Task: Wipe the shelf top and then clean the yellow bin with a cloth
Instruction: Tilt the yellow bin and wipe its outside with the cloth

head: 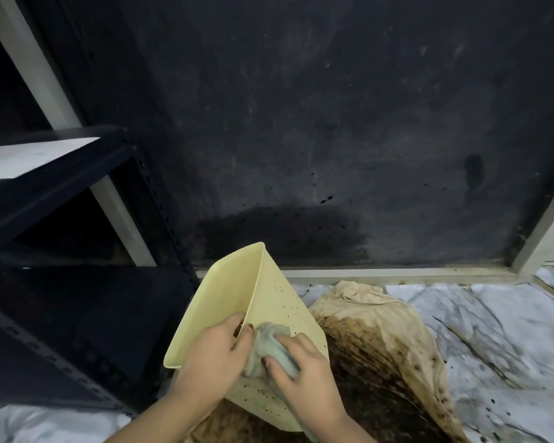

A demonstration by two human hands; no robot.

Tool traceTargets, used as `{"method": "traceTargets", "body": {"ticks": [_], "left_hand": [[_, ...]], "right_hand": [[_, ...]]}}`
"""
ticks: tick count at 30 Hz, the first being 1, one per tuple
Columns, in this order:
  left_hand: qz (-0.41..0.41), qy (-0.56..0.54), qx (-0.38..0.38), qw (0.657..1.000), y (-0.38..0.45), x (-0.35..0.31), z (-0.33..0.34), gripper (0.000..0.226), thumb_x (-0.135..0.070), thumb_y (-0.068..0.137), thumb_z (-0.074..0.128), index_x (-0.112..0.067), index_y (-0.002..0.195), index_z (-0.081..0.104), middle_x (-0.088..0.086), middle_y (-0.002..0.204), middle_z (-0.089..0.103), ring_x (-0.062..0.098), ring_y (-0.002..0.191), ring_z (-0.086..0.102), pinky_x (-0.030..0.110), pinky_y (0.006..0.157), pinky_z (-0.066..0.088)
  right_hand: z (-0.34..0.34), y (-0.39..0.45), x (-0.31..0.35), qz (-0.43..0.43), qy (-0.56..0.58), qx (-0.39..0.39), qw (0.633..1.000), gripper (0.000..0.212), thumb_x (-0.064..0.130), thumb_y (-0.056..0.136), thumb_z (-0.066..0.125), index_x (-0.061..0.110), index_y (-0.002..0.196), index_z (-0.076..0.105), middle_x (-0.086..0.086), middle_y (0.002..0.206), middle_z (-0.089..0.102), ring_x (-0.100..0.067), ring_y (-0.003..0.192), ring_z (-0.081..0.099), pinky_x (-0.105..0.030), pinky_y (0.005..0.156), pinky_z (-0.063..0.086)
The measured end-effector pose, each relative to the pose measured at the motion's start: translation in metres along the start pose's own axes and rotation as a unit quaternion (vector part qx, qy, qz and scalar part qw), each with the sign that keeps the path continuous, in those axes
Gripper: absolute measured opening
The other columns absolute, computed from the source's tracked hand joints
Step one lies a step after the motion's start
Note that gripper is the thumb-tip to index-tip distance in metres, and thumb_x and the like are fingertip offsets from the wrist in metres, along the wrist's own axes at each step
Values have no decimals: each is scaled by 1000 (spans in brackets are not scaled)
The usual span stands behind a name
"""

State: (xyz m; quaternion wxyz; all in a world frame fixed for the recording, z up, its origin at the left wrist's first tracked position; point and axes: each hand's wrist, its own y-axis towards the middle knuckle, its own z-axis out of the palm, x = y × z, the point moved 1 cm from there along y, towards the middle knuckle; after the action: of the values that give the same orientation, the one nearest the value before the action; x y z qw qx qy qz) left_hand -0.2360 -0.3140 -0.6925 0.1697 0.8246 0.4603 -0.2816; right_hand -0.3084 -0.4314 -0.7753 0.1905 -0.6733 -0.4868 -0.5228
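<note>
Yellow bin point(237, 302) was tilted on its side, low in the head view, resting over a stained beige sheet point(381, 340) on the marble-patterned floor point(493, 314). Left hand point(215, 350) was closed on the bin's edge, fingers curled over the rim, steadying it. Right hand point(301, 366) was clenched on a crumpled pale cloth point(269, 350), pressing it against the bin's speckled outer wall, just beside the left hand. Dark metal shelf point(61, 219) stood to the left of both hands. Black wall point(333, 123) lay beyond them.
</note>
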Motion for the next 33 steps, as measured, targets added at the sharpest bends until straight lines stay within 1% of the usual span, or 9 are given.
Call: {"method": "traceTargets", "body": {"ticks": [2, 5, 8, 13, 16, 21, 24, 29, 33], "left_hand": [[-9, -10, -23, 1000, 1, 3, -1, 30, -27, 94, 44, -29, 64, 47, -4, 47, 51, 8, 45, 46, 26, 49, 37], [-24, -45, -41, 998, 0, 4, 1, 20, -26, 92, 45, -25, 80, 61, -1, 65, 68, 17, 62, 64, 39, 63, 53], [-36, -80, -64, 994, -5, 1, 5, 19, -25, 91, 46, -26, 88, 65, -1, 71, 72, 18, 68, 67, 43, 69, 54], [-80, -169, -66, 980, -14, -1, 14, 19, -20, 90, 51, -26, 92, 69, -9, 75, 75, 0, 70, 66, 25, 68, 54], [-107, -209, -26, 972, -20, 1, 21, 17, -15, 86, 57, -25, 91, 69, -12, 77, 76, 3, 74, 69, 22, 70, 53], [-103, -212, 25, 972, -21, -1, 22, 27, -10, 85, 56, -30, 100, 66, -18, 84, 76, 12, 80, 70, 34, 82, 54], [-102, -220, 18, 970, -24, -4, 23, 27, -24, 77, 55, -38, 99, 63, -19, 85, 75, 26, 89, 67, 38, 84, 52], [-96, -225, -11, 970, -32, -3, 26, 32, -32, 69, 47, -46, 95, 61, -8, 89, 74, 33, 89, 64, 42, 82, 52], [-92, -229, -18, 969, -35, -3, 30, 32, -31, 71, 49, -46, 97, 60, -9, 90, 74, 33, 89, 64, 41, 82, 52]], "right_hand": [[5, 3, 1, -11, 4, -3, 1000, 40, 49, 73, 52, 39, 112, 56, 22, 89, 52, -3, 88, 54, -13, 71, 44], [7, 4, 2, -18, 3, -10, 1000, 45, 50, 72, 50, 45, 115, 41, 25, 89, 51, -3, 90, 53, -11, 71, 43], [5, 1, 4, -26, 1, -36, 999, 45, 48, 72, 53, 44, 115, 41, 21, 90, 54, -3, 90, 54, -12, 73, 44], [-9, -1, 6, -32, -4, -42, 999, 36, 46, 72, 57, 36, 106, 62, 13, 88, 58, -7, 83, 59, -24, 72, 49], [-14, -4, 0, -8, 0, -34, 999, 38, 47, 69, 58, 36, 105, 64, 12, 91, 58, -10, 82, 60, -29, 71, 51], [-22, -9, -13, 29, 23, -45, 998, 35, 44, 68, 58, 33, 100, 69, 12, 96, 58, -7, 82, 60, -16, 69, 46], [-32, -13, -29, 63, 11, -56, 996, 41, 46, 67, 58, 24, 99, 70, 6, 83, 61, -4, 84, 58, -8, 67, 41], [-45, -35, -72, 132, -16, -113, 985, 20, 7, 76, 71, 13, 95, 71, 5, 83, 63, 5, 82, 56, -5, 63, 40], [-49, -56, -99, 194, -37, -169, 966, 19, 1, 72, 73, 6, 91, 72, -6, 81, 63, 10, 79, 54, -1, 64, 38]]}}
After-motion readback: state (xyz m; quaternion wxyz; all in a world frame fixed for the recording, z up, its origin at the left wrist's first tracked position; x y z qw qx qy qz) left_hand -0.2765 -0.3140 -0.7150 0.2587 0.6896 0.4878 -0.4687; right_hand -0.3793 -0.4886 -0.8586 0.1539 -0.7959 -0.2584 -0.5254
